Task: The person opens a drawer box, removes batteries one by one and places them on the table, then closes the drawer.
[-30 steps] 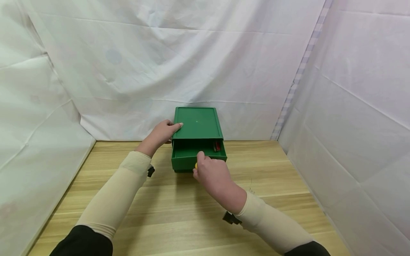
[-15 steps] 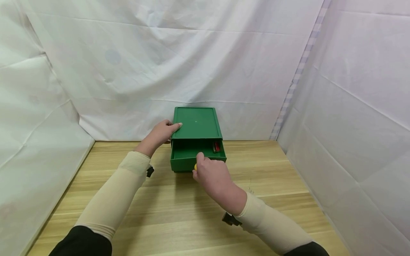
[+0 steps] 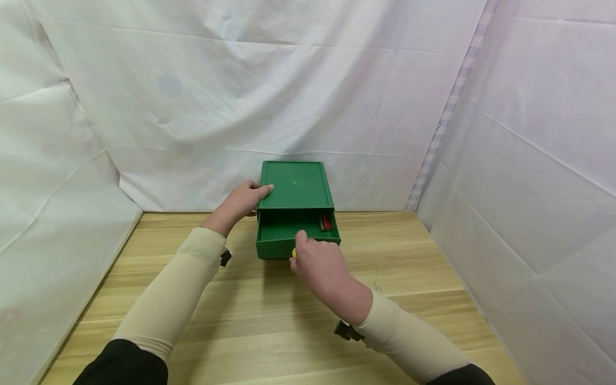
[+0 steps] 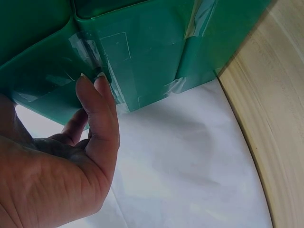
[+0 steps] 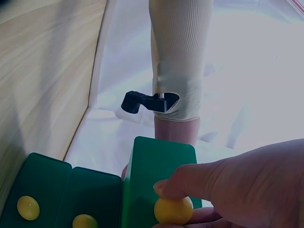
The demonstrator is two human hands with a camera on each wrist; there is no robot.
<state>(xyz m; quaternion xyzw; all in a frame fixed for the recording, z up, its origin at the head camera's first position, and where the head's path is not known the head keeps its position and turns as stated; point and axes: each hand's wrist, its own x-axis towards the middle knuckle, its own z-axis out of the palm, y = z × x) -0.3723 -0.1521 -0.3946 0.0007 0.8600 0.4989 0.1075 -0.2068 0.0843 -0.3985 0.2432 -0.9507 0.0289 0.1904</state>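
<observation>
A green drawer cabinet [image 3: 298,184] stands against the back cloth in the head view. Its top drawer [image 3: 275,248] is pulled part way out, and a small red object [image 3: 325,221] lies inside at the right; its kind is unclear. My right hand [image 3: 321,267] pinches the drawer's round yellow knob [image 5: 173,212] between thumb and fingers. On the cabinet's left side, my left hand [image 3: 239,203] grips it, thumb on the top edge. The left wrist view shows the curled fingers [image 4: 102,118] at the taped green side wall.
Two lower drawers with yellow knobs [image 5: 28,208] show in the right wrist view. White cloth [image 3: 308,96] hangs behind and at both sides of the wooden table [image 3: 260,331]. Clear tape [image 4: 202,19] runs over the cabinet's side.
The top drawer has slid slightly farther out toward me, with my right hand on its knob. My left hand keeps its place on the cabinet.
</observation>
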